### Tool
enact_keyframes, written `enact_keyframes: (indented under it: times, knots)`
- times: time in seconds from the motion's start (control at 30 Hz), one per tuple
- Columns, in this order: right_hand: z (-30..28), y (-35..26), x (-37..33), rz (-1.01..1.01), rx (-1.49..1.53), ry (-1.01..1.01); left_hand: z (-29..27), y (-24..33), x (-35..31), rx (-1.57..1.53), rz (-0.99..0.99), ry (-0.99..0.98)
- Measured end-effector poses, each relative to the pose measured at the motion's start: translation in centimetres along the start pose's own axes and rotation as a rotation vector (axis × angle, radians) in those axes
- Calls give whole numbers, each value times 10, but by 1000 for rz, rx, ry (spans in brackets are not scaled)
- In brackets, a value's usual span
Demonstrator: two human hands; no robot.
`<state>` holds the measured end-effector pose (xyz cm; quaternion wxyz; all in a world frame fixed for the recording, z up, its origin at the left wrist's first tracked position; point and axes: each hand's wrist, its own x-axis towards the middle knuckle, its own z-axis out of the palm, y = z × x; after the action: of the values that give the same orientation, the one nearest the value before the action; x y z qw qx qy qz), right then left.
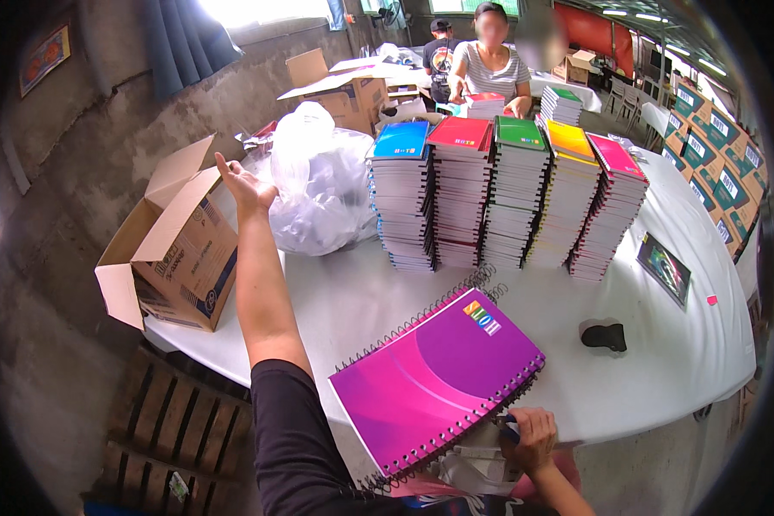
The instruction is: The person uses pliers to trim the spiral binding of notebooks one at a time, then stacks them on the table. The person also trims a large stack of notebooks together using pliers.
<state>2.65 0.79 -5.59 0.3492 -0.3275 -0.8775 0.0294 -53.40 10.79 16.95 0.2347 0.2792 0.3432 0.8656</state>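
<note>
My left hand [249, 187] is stretched out over the far left of the table, palm up with fingers apart. It holds nothing and is nearest to an open cardboard box [185, 267] and a clear plastic bag [327, 193]. Close to my body lies a purple and pink spiral notebook [443, 374], on top of other spiral-bound notebooks whose wire coils stick out at both long sides. By its lower right corner, my right hand [533, 437] is closed round a tool with a dark blue handle [509, 427]; the tool's working end is hidden.
Tall stacks of spiral notebooks topped in blue [402, 142], red [461, 133], green [521, 133], yellow [571, 140] and pink [617, 156] stand across the white table [688, 361]. A black object [603, 336] and dark card [665, 268] lie right. A co-worker [493, 64] sits opposite.
</note>
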Motion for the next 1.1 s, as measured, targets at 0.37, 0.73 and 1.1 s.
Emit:
enact_keyframes:
  times: [0.37, 0.73, 1.1]
  knots:
    - [0, 1, -4, -14, -23, -15, 59, 51, -162, 316, 296, -96]
    - [-14, 1, -3, 125, 124, -74, 29, 34, -420, 357, 114, -255]
    - [-98, -80, 43, -89, 345, 100, 81, 17, -452, 432, 351, 31]
